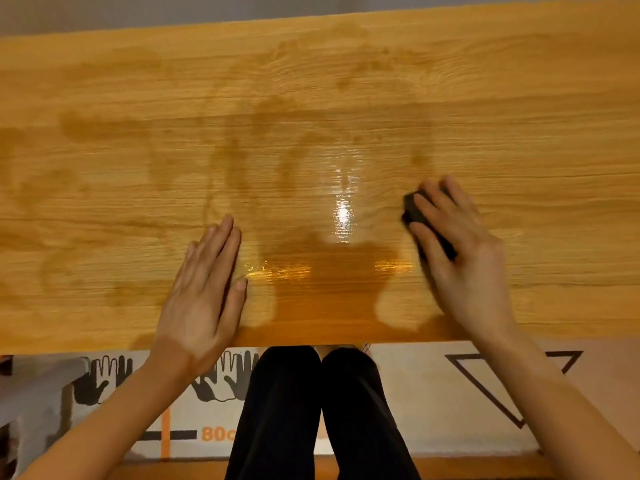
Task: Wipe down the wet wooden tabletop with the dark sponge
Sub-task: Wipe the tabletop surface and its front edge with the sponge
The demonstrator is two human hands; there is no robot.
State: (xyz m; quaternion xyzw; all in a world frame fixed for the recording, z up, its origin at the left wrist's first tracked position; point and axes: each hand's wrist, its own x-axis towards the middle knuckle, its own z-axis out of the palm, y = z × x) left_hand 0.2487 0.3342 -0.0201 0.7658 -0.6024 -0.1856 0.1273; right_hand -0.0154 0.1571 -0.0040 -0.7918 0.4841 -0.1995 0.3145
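Observation:
The wooden tabletop (138, 188) fills most of the view, marked with dark wet streaks and a shiny wet patch near its front middle. A dark sponge (414, 214) lies on the wood at the right, and my right hand (464, 258) lies over it, fingers spread and wrapped round it, pressing it down. Most of the sponge is hidden under the fingers. My left hand (204, 292) rests flat on the table near the front edge, fingers straight and together, left of the wet patch.
The table's front edge (329, 337) runs across the lower part of the view. Below it are my legs in black trousers (311, 410) and a printed floor mat (433, 393). A grey frame piece (34, 393) stands at the lower left.

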